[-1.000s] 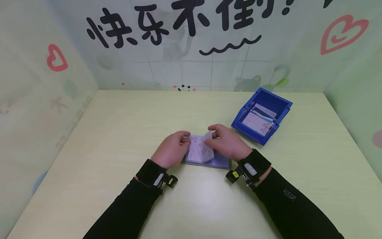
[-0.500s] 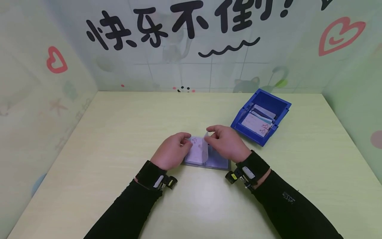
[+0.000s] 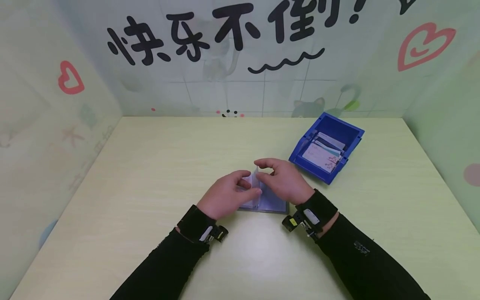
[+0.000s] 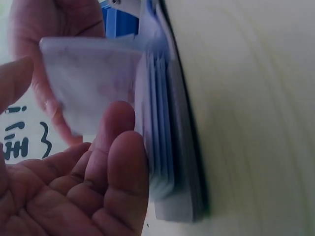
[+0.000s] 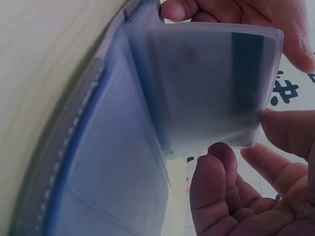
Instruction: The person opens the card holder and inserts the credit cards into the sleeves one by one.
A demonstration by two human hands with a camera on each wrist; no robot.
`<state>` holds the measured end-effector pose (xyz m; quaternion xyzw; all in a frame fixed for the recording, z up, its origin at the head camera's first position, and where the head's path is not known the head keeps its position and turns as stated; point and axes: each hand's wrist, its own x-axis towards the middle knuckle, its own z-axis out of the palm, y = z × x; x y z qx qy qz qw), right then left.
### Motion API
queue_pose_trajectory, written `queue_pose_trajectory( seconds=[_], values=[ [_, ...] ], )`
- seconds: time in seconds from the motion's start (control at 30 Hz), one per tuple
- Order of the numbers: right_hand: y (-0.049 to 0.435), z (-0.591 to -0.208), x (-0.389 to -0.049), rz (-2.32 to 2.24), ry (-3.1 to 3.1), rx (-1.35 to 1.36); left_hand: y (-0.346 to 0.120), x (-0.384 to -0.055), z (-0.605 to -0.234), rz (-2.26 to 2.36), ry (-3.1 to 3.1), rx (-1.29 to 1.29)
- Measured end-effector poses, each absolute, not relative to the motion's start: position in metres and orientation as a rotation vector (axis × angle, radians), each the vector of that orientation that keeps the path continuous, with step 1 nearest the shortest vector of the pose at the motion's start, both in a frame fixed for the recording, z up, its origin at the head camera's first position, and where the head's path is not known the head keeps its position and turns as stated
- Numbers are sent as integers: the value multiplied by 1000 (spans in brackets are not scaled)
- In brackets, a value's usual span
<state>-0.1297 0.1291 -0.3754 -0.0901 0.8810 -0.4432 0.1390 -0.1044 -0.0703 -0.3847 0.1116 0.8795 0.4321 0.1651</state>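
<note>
A card holder [image 3: 274, 202] lies spread on the table, its stack of clear sleeves on the left half. My right hand [image 3: 286, 180] pinches the outer edge of one clear card sleeve [image 5: 206, 88], which stands upright from the fold. A card with a dark stripe shows through it in the right wrist view; pinkish print shows on its other face in the left wrist view. My left hand [image 3: 229, 196] is over the holder's left half, thumb and fingers apart, fingertips right beside the sleeve stack [image 4: 160, 123]. It hides much of that half in the head view.
A blue open box [image 3: 343, 127] stands at the back right of the table, with several cards [image 3: 321, 156] in it. Behind the table [image 3: 168, 146] rises a printed wall [image 3: 157, 91], with more printed panels at both sides.
The sleeve has turned from leaning over the left stack to standing on edge. My left hand has moved right with its thumb spread out. My right hand has shifted slightly left.
</note>
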Motion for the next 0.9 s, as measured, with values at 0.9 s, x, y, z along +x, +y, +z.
queue_pose_trajectory(
  seconds=[0.9],
  values=[
    [134, -387, -135, -1134, 2483, -351, -67, -103, -385, 1206, 2548, 313]
  ],
)
